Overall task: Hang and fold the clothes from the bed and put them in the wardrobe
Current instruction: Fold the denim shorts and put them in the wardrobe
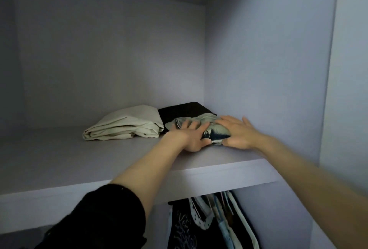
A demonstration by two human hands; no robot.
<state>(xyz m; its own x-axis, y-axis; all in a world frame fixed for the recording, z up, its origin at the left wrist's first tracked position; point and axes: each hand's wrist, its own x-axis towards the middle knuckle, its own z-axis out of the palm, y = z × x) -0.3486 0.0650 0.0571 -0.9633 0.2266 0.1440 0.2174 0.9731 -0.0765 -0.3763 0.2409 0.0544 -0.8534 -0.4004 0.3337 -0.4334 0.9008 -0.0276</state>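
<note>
A folded grey and dark blue garment (214,131) lies on the wardrobe's top shelf (123,179), against the right wall. My left hand (192,135) grips its left side, fingers curled over the top. My right hand (237,132) presses on its right side, fingers spread and thumb at the front. Behind it sits a folded black garment (185,110). A folded cream garment (129,124) lies to the left of both.
The shelf's left half is bare. The wardrobe's right wall (258,69) stands close to the clothes. Below the shelf, several garments (209,221) hang on hangers. A black sleeve covers my left upper arm.
</note>
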